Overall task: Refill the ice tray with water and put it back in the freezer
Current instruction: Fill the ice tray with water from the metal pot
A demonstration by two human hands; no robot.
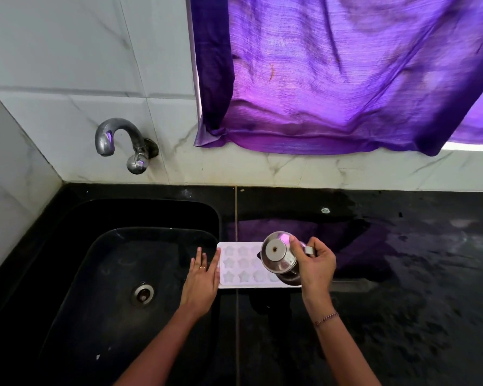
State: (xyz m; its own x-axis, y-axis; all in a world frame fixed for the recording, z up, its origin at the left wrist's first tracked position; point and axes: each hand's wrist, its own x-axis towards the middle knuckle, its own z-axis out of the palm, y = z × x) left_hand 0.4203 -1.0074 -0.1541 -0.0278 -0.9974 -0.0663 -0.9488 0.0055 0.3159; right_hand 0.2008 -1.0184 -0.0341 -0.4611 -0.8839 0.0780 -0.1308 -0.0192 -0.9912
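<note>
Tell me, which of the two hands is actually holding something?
The right hand: it grips a tilted steel pot above the white ice tray. The left hand lies flat with straight fingers at the tray's left end, gripping nothing.

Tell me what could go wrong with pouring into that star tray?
1. The right hand tips the steel jug steeply over the ice tray, hiding the cells below, so water might overflow onto the counter.
2. The tray lies beside the sink, and the left hand only touches its end with straight fingers; a bump might slide it.
</note>
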